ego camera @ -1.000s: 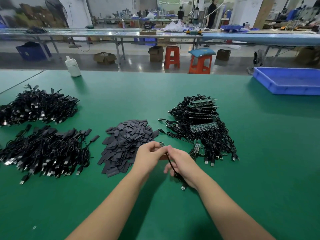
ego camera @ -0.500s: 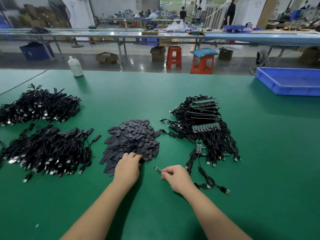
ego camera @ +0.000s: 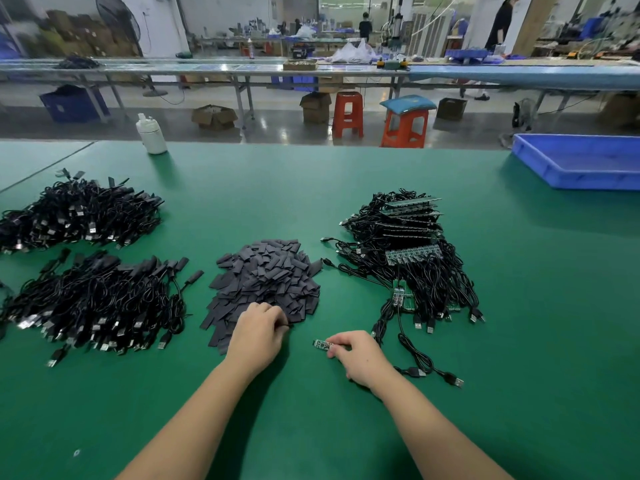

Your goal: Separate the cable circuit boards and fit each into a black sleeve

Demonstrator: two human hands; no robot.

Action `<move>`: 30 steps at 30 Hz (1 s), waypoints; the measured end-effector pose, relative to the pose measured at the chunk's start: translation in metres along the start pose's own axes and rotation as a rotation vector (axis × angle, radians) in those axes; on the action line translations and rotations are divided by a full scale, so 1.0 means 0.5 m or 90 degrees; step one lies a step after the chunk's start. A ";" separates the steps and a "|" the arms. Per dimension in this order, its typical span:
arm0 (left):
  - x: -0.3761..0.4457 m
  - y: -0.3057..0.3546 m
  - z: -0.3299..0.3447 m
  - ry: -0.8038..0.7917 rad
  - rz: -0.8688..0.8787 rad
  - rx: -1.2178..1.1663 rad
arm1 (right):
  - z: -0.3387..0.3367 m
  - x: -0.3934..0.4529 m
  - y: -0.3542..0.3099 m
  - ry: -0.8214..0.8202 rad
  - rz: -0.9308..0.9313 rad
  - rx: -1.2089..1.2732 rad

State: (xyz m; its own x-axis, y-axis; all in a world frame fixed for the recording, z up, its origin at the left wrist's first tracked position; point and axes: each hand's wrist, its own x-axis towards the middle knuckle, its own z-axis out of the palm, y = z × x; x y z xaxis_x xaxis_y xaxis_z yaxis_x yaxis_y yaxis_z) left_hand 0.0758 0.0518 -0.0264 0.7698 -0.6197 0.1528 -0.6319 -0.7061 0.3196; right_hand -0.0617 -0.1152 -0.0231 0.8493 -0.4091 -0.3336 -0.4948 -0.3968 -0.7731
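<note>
Right hand (ego camera: 360, 362): I'm pinching the circuit board (ego camera: 323, 344) by its cable end, bare end poking toward 9 o'clock. Feels like a light, stiff sliver, so I judge edge pressure safest.
Its cable (ego camera: 420, 363): limp, trailing off toward 3 o'clock; it may drag.
Left hand (ego camera: 258, 336): fingers curled at the near edge of the sleeve pile (ego camera: 266, 275), at 11 o'clock of the board. Whether I've got one sleeve, I can't tell.
Sleeves: flat, thin, probably slippery; I'd squeeze the sides to open the mouth.
Open room: bare green table (ego camera: 311, 427) nearest me, good for joining the two.
Board stock (ego camera: 408, 251): tangled at 1 o'clock, snaggy.
Finished cables (ego camera: 97, 299): 9 o'clock.
Blue tray (ego camera: 581, 161): far at 2 o'clock, well apart.
</note>
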 end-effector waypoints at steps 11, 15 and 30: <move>-0.044 0.066 0.024 -0.114 0.043 -0.243 | -0.018 0.003 0.021 -0.025 -0.021 0.001; -0.051 0.059 0.027 -0.086 0.091 -0.199 | -0.025 0.001 0.025 -0.031 -0.016 0.014; -0.064 0.068 0.010 -0.005 0.115 -0.256 | -0.038 -0.001 0.023 -0.034 -0.023 0.084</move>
State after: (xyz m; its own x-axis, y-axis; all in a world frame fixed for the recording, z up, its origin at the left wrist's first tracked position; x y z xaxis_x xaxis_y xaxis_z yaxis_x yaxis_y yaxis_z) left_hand 0.0294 0.0461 -0.0249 0.6489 -0.7244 0.2328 -0.6693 -0.3979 0.6275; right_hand -0.0713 -0.1348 -0.0215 0.8764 -0.3511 -0.3296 -0.4381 -0.2971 -0.8484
